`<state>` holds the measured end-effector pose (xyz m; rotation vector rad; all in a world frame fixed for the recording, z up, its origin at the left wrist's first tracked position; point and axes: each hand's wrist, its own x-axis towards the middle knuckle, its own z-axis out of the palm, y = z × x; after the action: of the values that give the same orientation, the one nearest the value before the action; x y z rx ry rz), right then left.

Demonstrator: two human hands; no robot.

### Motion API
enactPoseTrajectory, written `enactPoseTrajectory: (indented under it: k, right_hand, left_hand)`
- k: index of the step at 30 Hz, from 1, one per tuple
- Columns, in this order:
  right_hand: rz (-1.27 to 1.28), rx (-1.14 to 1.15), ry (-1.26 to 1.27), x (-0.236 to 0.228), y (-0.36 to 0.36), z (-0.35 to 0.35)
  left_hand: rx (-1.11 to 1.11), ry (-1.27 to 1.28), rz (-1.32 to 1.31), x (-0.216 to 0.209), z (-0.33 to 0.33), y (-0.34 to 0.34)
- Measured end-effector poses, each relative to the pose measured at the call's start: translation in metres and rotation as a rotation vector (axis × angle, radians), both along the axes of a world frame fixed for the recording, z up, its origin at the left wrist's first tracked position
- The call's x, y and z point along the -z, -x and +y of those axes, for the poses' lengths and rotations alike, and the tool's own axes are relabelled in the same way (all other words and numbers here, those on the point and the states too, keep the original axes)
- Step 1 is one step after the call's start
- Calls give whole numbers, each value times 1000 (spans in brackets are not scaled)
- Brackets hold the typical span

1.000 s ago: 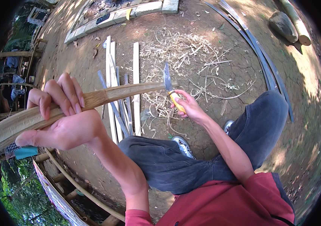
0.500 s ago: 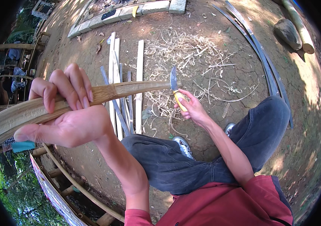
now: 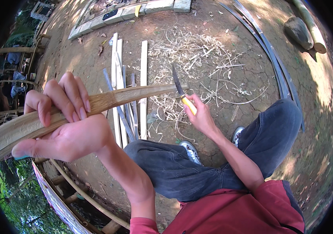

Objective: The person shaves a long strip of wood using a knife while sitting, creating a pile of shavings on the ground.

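My left hand is closed around a long split bamboo strip, its palm turned up and its fingers curled over the top edge. One end of the strip runs out past the left rim; the other narrows toward the right, ahead of my right hand. In my right hand is a knife with a yellow handle. Its dark blade points up and a little left, close to the strip's narrow end. Whether blade and bamboo touch, I cannot tell.
Pale wood shavings litter the dirt ground ahead. Several light bamboo slats lie left of them. Long dark strips curve along the right, near a big stone and a log. A block border holds a phone.
My left hand and the bamboo have shifted slightly left and down. The knife has tilted further left, and its blade now appears narrower and darker.
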<state>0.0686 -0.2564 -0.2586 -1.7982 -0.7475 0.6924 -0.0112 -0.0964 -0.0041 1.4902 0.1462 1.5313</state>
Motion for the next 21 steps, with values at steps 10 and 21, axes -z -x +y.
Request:
enactPoseTrajectory:
  k: [10, 21]
  right_hand:
    - [-263, -27, 16, 35, 2, 8]
    - [-287, -22, -22, 40, -8, 14]
  left_hand:
    - [94, 15, -29, -2, 10, 3]
    - [-53, 26, 5, -8, -3, -9]
